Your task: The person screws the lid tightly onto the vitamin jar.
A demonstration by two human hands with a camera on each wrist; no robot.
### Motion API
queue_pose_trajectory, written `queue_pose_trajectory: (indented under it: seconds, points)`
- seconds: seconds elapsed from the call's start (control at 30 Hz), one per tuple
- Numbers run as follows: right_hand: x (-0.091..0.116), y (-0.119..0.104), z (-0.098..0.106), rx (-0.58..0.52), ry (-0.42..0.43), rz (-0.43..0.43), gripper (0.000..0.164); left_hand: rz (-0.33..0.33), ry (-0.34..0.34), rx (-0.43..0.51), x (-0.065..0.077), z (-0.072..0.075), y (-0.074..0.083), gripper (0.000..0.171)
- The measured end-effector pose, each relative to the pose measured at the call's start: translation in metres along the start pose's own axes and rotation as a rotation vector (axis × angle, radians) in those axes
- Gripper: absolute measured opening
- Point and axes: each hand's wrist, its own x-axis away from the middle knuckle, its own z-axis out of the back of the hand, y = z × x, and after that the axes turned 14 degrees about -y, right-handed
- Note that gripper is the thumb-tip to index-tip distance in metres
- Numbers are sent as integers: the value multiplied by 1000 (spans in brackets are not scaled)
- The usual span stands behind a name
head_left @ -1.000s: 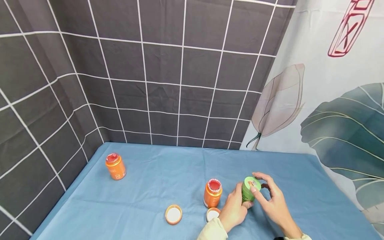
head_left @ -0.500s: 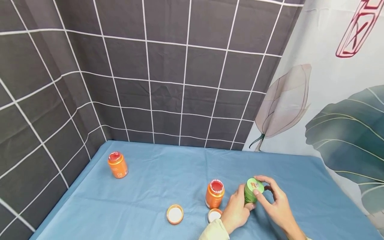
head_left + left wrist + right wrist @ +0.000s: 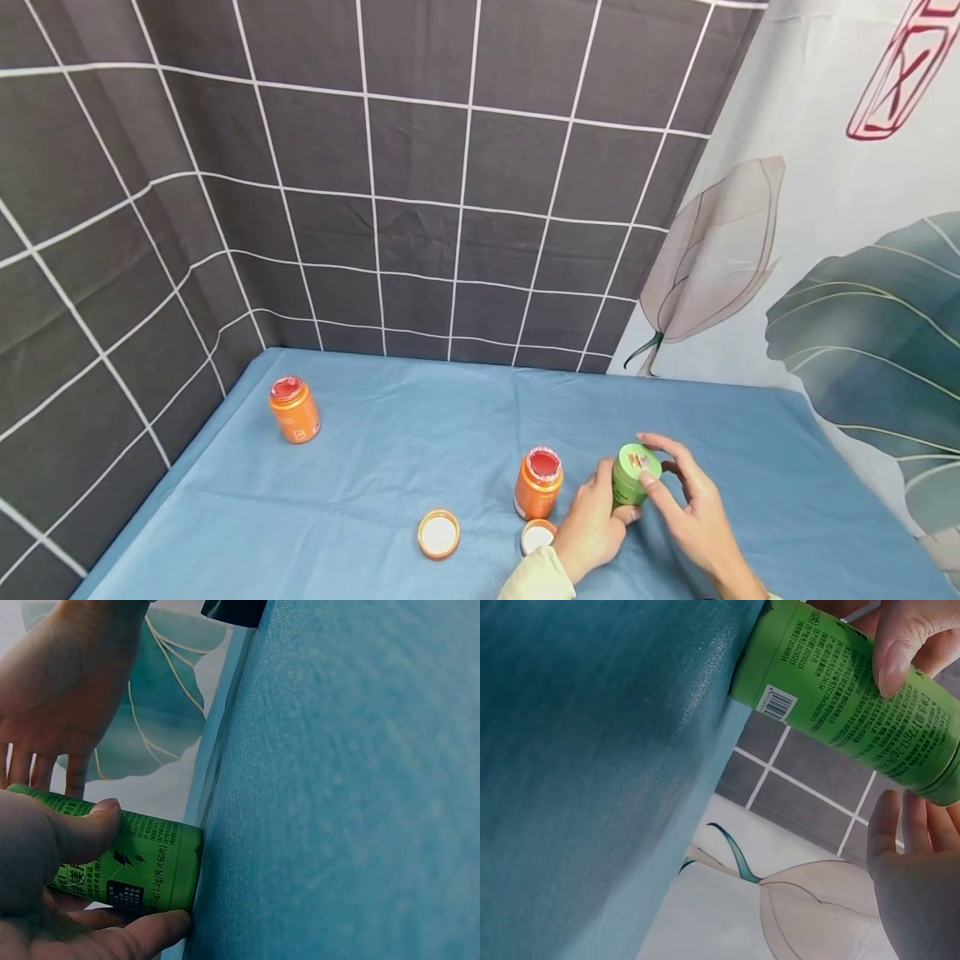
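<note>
A green tablet bottle (image 3: 627,487) with small printed text stands with its base against the blue cloth, right of centre in the head view. My left hand (image 3: 596,527) grips its body, the thumb lying along the label in the left wrist view. On the bottle's green lid (image 3: 637,457) my right hand (image 3: 696,521) has its thumb at the near edge and its index finger at the far edge, pinching it. The lid is on the bottle. In the right wrist view the barcode side of the bottle (image 3: 832,690) shows.
An uncapped orange bottle (image 3: 537,493) with a red opening stands just left of my left hand. Another orange bottle (image 3: 296,414) stands at the far left. One upturned orange cap (image 3: 438,534) lies in front; a second cap (image 3: 536,535) is partly behind my left wrist.
The head view has shifted slightly. My right thumb and fingers have shifted a little on the lid. My left hand keeps its grip on the bottle, which stays in place.
</note>
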Motion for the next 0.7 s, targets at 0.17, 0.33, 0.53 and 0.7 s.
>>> queue_pose_trajectory:
  seconds: [0.17,0.33,0.53,0.7]
  points:
    - [4,9,0,-3,-8,35,50,-4,-2,-4,0,-1,1,48]
    - [4,8,1,-1,2,30,48,1,1,-13,0,-1,3,49]
    - [1,-6,2,16,9,-11,46,5,-5,-6,0,-1,2,49]
    - [-4,-24,2,19,13,-68,42,2,-9,-8,0,1,2,50]
